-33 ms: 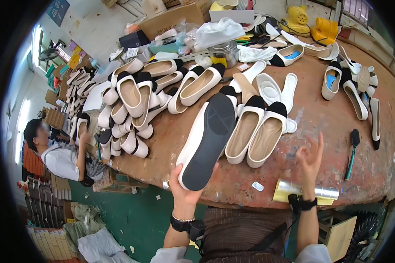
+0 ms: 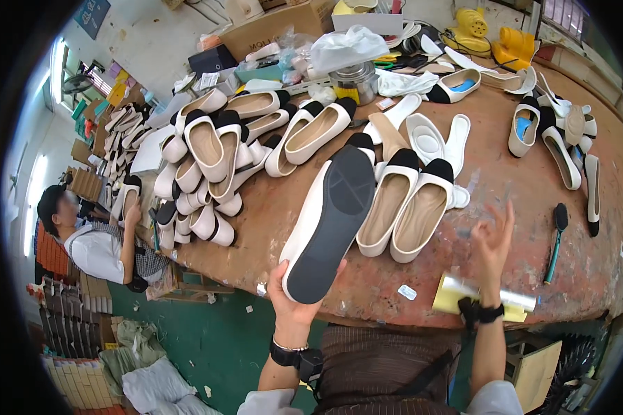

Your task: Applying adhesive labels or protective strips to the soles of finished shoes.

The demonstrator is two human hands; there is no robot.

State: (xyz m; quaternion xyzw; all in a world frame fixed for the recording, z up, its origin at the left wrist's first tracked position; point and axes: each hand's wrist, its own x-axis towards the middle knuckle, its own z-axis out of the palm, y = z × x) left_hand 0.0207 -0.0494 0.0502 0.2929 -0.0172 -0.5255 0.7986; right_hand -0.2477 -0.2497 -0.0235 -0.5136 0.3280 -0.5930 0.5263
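Observation:
My left hand [image 2: 296,294] is closed around the heel end of a cream flat shoe [image 2: 310,216] with a black toe. Its dark sole [image 2: 330,225] faces up, and the toe points away from me. Just right of it, a pair of matching flats [image 2: 403,207] rests on the table, tan insoles upward. My right hand [image 2: 491,242] is raised over the table, right of that pair. Its thumb and forefinger look pinched together while other fingers stretch up. The fingers are blurred, and anything between them is too small to make out.
A heap of cream-and-black flats [image 2: 208,162] covers the table's left part. White insoles [image 2: 426,138] lie beyond the pair. A green-handled brush [image 2: 555,242] and more shoes [image 2: 561,158] are at right. A yellow-backed clear roll [image 2: 457,294] sits by the near edge. A co-worker [image 2: 93,242] handles a shoe at left.
My right hand has shifted slightly to the right and up. The left hand keeps its hold on the shoe in nearly the same place.

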